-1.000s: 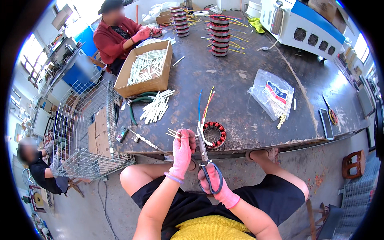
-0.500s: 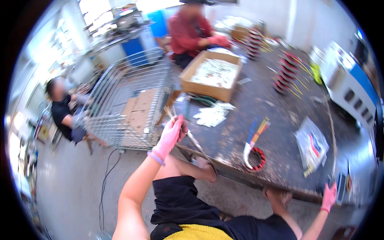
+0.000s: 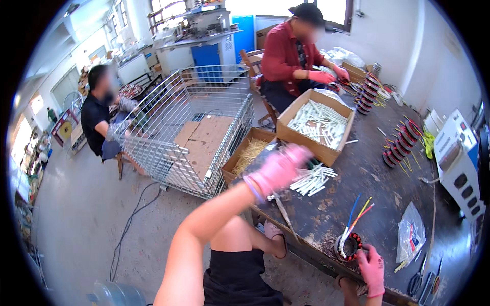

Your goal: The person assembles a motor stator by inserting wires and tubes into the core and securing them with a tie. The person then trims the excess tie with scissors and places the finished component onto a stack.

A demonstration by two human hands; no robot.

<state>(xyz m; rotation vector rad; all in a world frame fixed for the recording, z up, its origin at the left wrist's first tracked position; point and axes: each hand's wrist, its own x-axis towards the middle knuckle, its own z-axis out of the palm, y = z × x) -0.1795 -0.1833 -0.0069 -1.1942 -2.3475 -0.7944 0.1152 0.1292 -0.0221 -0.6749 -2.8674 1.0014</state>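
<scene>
My left hand (image 3: 283,171), in a pink glove, is smeared by motion above the table, beside a loose pile of short white tubes (image 3: 314,179). Its fingers are too blurred to show whether anything is in them. At the table's near edge, my right hand (image 3: 372,268), also pink-gloved, has its fingers bent against the right rim of a ring-shaped motor stator (image 3: 359,241) with red and black segments. From the stator rise white sleeves with blue, yellow and red wires (image 3: 361,210). The stator lies on the dark tabletop.
An open carton (image 3: 343,155) holds many white tubes; beside it stands a box of straw-coloured pieces (image 3: 250,155). Stacked stators (image 3: 403,144), a clear plastic bag (image 3: 411,232), scissors (image 3: 416,280) and a white machine (image 3: 459,168) are rightward. A wire cage (image 3: 176,153) and two people are beyond.
My left hand, which held thin pale sticks near the cage, has swung right toward the white tubes. My right hand has come from the table's right end to the stator. The view has shifted.
</scene>
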